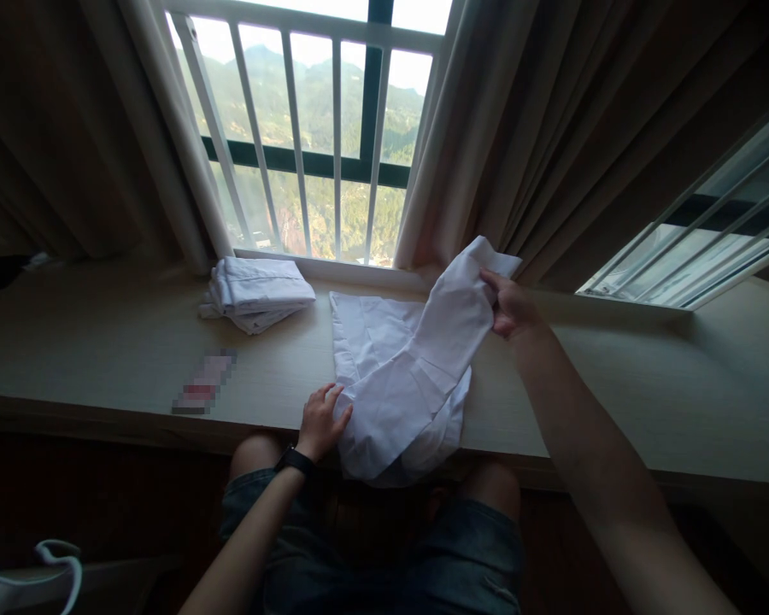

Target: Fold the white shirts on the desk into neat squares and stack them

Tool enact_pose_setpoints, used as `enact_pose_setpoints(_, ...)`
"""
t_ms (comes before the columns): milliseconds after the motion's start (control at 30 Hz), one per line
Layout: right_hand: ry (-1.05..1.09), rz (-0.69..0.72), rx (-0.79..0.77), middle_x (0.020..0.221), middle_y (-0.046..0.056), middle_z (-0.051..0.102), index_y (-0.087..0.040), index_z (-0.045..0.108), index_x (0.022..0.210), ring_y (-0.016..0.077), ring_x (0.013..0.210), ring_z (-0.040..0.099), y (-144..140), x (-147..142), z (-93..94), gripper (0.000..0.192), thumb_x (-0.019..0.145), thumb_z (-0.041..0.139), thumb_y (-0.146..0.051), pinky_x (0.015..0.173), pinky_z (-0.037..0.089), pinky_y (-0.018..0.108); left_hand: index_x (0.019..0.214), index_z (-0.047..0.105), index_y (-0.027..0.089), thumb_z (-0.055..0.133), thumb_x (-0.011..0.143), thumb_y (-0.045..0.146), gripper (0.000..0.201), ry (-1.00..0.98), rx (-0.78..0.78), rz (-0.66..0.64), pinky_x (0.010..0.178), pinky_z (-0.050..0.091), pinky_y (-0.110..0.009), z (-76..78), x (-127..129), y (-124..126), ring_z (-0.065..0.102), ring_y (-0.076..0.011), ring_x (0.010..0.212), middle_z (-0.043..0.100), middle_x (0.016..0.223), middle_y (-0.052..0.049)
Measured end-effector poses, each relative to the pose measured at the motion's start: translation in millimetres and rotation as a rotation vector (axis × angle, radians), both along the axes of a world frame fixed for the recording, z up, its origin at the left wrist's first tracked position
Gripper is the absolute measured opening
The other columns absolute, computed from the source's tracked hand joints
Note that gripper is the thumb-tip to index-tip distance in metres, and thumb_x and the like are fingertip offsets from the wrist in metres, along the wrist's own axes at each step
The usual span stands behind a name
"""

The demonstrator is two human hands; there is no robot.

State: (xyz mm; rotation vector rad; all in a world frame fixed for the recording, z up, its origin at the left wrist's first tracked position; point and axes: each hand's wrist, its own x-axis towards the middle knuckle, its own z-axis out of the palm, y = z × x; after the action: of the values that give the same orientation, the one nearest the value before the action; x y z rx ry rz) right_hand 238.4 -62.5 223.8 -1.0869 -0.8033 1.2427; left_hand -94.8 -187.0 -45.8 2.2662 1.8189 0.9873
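A partly folded white shirt (390,410) lies on the wooden ledge, its lower part hanging over the front edge. One long section, which looks like a sleeve, runs up to the right. My right hand (509,306) pinches the far end of that section between thumb and fingers and holds it raised off the ledge. At the shirt's left edge rests my left hand (324,420), fingers spread and touching the cloth without gripping it. A black watch (295,461) is on the left wrist.
Folded white cloth (260,290) is stacked to the left, near the window. A blurred-out pinkish flat item (205,382) lies before it. Curtains (487,128) flank the barred window (314,145). My knees are under the ledge's front edge, and a white cable (70,564) shows at lower left.
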Motion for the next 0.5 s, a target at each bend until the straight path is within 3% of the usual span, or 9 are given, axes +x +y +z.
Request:
enact_pose_setpoints(133, -0.008, 0.055, -0.066, 0.068, -0.001, 0.069, -0.019, 0.066, 0.095, 0.0151, 0.057, 0.066, 6.4, -5.6, -8.9, 0.009, 0.090, 0.060, -0.024, 0.055, 0.061, 0.028, 0.139, 0.055, 0.023, 0.055, 0.093, 0.047, 0.052, 0.035, -0.059, -0.003, 0.107, 0.043, -0.048, -7.0, 2.1, 29.2, 0.053, -0.0301, 0.126, 0.053, 0.142, -0.013)
enact_pose_setpoints(300, -0.010, 0.073, -0.098, 0.076, 0.000, 0.073, -0.019, 0.067, 0.094, 0.0144, 0.059, 0.067, 21.5, -7.5, -23.2, 0.008, 0.089, 0.062, -0.021, 0.057, 0.061, 0.027, 0.141, 0.054, 0.031, 0.055, 0.091, 0.057, 0.057, 0.119, -0.114, 0.013, 0.101, 0.044, -0.049, -8.3, 6.3, 40.7, 0.051, -0.0326, 0.125, 0.044, 0.152, -0.009)
enact_pose_setpoints(400, -0.006, 0.122, -0.121, 0.078, 0.001, 0.073, -0.017, 0.068, 0.096, 0.0157, 0.060, 0.067, 30.2, -13.7, -27.2, 0.010, 0.087, 0.065, -0.022, 0.057, 0.061, 0.028, 0.125, 0.064, 0.031, 0.053, 0.093, 0.054, 0.041, 0.129, -0.116, -0.003, 0.099, 0.044, -0.049, -6.5, 7.5, 39.8, 0.050, -0.0318, 0.126, 0.044, 0.153, -0.005)
enact_pose_setpoints(500, -0.015, 0.146, -0.092, 0.077, 0.002, 0.073, -0.016, 0.068, 0.096, 0.0162, 0.060, 0.067, 39.9, -23.9, -22.4, 0.011, 0.086, 0.064, -0.022, 0.058, 0.061, 0.028, 0.101, 0.069, 0.026, 0.052, 0.095, 0.043, 0.024, 0.081, -0.125, 0.001, 0.098, 0.045, -0.047, -7.5, 6.4, 39.6, 0.053, -0.0290, 0.121, 0.055, 0.140, -0.007)
